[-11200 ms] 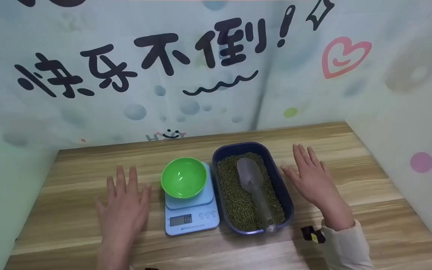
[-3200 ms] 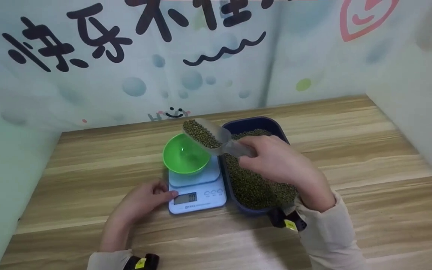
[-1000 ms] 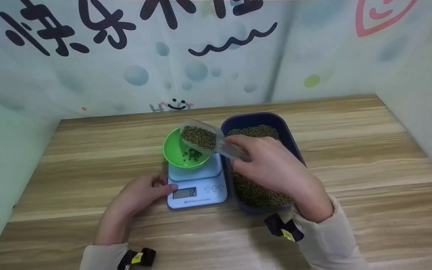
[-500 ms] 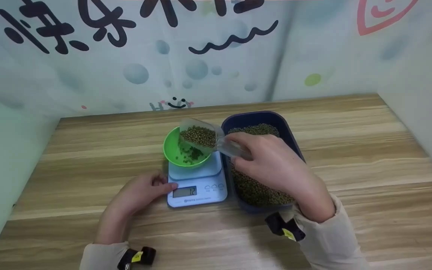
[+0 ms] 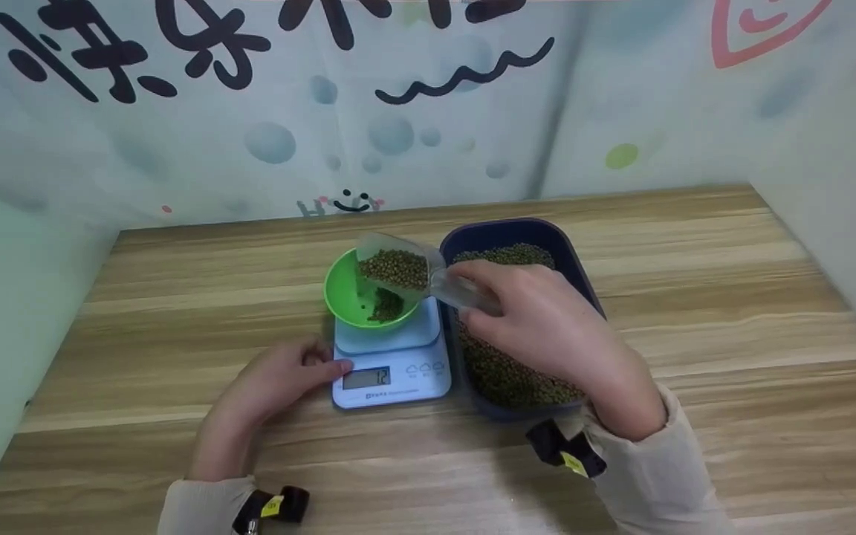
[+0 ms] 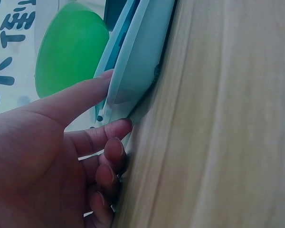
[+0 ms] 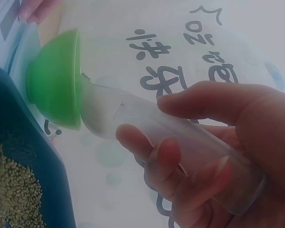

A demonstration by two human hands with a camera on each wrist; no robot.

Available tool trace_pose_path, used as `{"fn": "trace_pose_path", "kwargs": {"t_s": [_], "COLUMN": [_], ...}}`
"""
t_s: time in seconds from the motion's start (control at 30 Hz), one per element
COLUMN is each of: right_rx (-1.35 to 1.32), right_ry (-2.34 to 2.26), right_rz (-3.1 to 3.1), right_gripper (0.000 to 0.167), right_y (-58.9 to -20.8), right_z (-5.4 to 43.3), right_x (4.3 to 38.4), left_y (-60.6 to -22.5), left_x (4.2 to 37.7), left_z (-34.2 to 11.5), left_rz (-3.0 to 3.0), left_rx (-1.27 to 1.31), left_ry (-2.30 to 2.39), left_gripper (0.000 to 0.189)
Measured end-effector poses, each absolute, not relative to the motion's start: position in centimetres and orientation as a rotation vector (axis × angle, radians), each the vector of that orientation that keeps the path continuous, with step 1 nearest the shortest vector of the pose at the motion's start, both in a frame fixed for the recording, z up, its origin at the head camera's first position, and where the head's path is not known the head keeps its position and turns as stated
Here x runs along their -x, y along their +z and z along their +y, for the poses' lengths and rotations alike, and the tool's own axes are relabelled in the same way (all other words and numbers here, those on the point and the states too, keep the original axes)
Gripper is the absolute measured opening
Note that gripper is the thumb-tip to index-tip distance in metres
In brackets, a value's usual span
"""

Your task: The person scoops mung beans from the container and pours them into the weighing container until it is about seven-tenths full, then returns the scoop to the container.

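My right hand grips the handle of a clear plastic scoop, fingers and thumb wrapped round it. Green mung beans fill the scoop, which tilts over the rim of a green bowl. A small heap of beans lies inside the bowl. Under it stands a light blue kitchen scale, its display reading what looks like 12. My left hand pinches the scale's left edge, thumb on top and index finger low at the side; the other fingers curl near the table.
Right beside the scale stands a dark blue tub holding more mung beans, partly covered by my right hand. Behind the wooden table rises a printed backdrop, with side walls left and right.
Earliest, both hands lay apart on the table and the scoop rested in the tub. The filled scoop has come over the bowl, beans have dropped in, and the display rose from 0.0.
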State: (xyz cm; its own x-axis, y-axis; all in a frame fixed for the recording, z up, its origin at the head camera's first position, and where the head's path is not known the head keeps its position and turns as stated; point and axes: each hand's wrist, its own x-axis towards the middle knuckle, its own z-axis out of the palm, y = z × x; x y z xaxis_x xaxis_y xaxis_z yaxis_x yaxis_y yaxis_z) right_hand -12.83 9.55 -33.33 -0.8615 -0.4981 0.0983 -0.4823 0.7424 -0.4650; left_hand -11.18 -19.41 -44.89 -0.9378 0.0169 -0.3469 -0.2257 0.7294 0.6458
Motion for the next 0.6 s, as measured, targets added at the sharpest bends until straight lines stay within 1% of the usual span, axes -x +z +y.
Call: {"fn": "trace_pose_path", "kwargs": {"t_s": [0.33, 0.6], "right_rx": [0.862, 0.85], "right_ry": [-0.763, -0.762], "right_rz": [2.924, 2.935], "right_gripper": [0.038, 0.038], "right_y": [-33.52, -33.49], "right_z": [9.63, 9.89], "right_x": [12.86, 12.89], "left_y": [-44.83, -44.9], "left_x": [11.27, 11.23], "left_z": [-19.35, -19.36], "left_rz": [2.636, 2.626], "left_rx": [0.142, 0.159], "left_ry": [0.99, 0.997], "left_gripper": [0.048, 0.048]}}
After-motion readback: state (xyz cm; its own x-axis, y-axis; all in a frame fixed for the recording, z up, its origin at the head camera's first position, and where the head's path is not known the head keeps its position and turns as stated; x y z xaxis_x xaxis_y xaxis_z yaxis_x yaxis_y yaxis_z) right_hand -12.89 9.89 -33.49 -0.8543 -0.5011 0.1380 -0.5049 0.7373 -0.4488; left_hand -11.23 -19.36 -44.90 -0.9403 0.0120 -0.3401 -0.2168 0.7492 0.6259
